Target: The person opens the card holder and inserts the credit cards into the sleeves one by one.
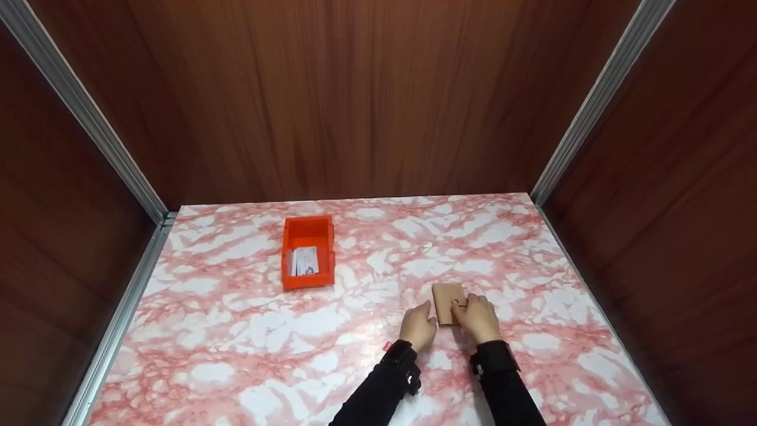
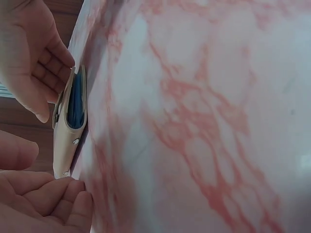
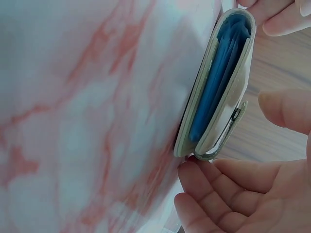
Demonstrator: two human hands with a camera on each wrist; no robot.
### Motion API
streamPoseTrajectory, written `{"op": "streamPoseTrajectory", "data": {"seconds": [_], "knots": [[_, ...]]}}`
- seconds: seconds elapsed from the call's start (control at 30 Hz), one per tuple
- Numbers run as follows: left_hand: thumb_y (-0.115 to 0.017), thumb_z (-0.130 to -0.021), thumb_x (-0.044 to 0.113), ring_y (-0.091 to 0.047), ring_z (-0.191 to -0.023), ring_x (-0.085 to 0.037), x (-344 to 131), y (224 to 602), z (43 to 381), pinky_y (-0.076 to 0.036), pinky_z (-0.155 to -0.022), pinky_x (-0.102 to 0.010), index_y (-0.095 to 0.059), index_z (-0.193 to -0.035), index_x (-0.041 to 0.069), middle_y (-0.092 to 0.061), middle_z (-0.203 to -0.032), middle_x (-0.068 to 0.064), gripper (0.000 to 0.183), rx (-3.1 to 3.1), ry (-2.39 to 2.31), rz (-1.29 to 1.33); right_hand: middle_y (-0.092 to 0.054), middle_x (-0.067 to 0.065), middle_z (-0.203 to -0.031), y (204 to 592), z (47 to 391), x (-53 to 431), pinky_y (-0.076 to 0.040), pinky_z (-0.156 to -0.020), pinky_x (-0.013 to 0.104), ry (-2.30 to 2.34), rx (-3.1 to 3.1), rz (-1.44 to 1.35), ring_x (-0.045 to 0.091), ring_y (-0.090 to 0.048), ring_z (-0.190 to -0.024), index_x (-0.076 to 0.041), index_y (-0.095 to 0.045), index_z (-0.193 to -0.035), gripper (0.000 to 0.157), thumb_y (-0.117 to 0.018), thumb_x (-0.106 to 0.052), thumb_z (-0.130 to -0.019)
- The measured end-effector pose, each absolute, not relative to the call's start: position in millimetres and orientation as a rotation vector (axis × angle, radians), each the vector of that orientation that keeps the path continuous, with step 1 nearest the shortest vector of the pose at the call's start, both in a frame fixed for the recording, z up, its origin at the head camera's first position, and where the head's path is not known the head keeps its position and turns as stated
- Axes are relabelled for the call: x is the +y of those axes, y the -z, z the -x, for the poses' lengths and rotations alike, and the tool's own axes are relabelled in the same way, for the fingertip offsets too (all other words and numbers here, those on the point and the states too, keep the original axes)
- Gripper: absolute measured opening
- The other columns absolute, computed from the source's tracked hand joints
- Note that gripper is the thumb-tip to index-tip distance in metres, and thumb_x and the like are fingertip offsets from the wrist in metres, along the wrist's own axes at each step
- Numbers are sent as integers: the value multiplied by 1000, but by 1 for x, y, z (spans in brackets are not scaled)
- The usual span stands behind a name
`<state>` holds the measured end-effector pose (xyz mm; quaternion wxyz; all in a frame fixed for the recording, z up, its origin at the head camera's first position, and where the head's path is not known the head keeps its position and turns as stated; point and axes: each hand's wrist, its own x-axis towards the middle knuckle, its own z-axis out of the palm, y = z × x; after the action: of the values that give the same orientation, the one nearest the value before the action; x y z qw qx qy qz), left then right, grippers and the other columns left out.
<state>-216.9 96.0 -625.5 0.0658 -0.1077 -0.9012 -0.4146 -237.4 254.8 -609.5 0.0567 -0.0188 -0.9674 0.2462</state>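
The right hand [image 1: 478, 319] is at the right edge of a brown wallet [image 1: 445, 303]; its fingertips touch the edge beside the strap [image 3: 232, 127], and the thumb stands apart from the fingers, so it is a loose hold and not a tight grip. The left hand [image 1: 418, 329] is half spread at the other edge, with the thumb lifted; whether its fingertips really touch the wallet, I cannot say surely. The wallet lies folded on the table [image 1: 284, 331], between both hands, and blue sleeves [image 3: 218, 92] show inside it. Black bands [image 1: 497, 358] are around the wrists. Farther to the left stands a red box [image 1: 309, 281] with white cards [image 1: 306, 260] in its near part. Brown wooden walls [image 1: 355, 100] stand around the table.
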Motion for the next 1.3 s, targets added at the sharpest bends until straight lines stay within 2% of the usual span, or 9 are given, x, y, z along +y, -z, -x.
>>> {"op": "streamPoseTrajectory", "data": {"seconds": [0.3, 0.53, 0.67, 0.77, 0.83, 0.93, 1.03, 1.13, 1.3], "knots": [[-61, -88, -1, -64, -109, -36, 100, 623, 219, -50, -93, -42, -64, -123, -4, -69, -114, -21, 35, -2700, 1477, 339, -58, 33, -96, 610, 237, 253, -47, -80, 59, -770, -2942, 62, 53, -58, -91, 17, -59, -108, 44, -63, -24, -93], [-61, -90, 2, -64, -110, -32, 100, 625, 220, -49, -94, -39, -63, -127, -4, -69, -115, -18, 37, -2686, 1586, 304, -58, 33, -93, 611, 238, 252, -48, -78, 58, -812, -2926, 67, 51, -59, -88, 19, -59, -107, 44, -63, -23, -94], [-62, -89, 1, -65, -84, -21, 98, 626, 221, -51, -76, -31, -66, -121, -5, -70, -87, -8, 33, -2666, 1589, 289, -59, 33, -91, 610, 237, 250, -47, -78, 57, -856, -2911, 82, 49, -60, -87, 19, -59, -101, 42, -63, -22, -94], [-63, -87, 0, -51, -65, -10, 97, 627, 221, -44, -62, -25, -69, -108, -4, -55, -68, 5, 22, -2626, 1594, 288, -59, 34, -91, 610, 236, 249, -47, -79, 57, -870, -2895, 98, 50, -60, -87, 18, -60, -99, 40, -64, -21, -94], [-64, -87, -1, -46, -62, -5, 96, 627, 220, -41, -58, -22, -70, -97, -3, -51, -65, 9, 12, -2584, 1606, 275, -59, 34, -92, 610, 236, 248, -47, -80, 57, -874, -2883, 106, 50, -59, -89, 19, -60, -102, 41, -64, -21, -94], [-65, -86, -2, -53, -63, -5, 96, 628, 220, -44, -59, -21, -71, -96, -4, -61, -68, 5, 12, -2520, 1646, 220, -59, 36, -97, 610, 236, 245, -46, -83, 57, -901, -2861, 113, 51, -59, -93, 19, -59, -108, 43, -66, -21, -94], [-66, -86, -3, -64, -73, -10, 96, 628, 220, -51, -67, -22, -72, -104, -6, -72, -83, -6, 20, -2456, 1695, 139, -59, 36, -102, 608, 236, 241, -46, -86, 57, -935, -2844, 114, 51, -57, -97, 19, -58, -112, 45, -66, -21, -93], [-67, -85, -4, -68, -80, -15, 93, 627, 222, -54, -73, -24, -71, -107, -8, -73, -91, -11, 23, -2407, 1711, 68, -58, 35, -103, 607, 236, 237, -46, -86, 57, -957, -2827, 106, 50, -57, -97, 19, -58, -114, 46, -67, -20, -93], [-69, -82, -7, -68, -76, -16, 85, 626, 226, -54, -70, -24, -72, -103, -9, -72, -87, -10, 22, -2309, 1738, 2, -60, 31, -96, 606, 236, 226, -47, -81, 56, -970, -2773, 52, 47, -58, -91, 17, -60, -109, 41, -69, -19, -92]]}}
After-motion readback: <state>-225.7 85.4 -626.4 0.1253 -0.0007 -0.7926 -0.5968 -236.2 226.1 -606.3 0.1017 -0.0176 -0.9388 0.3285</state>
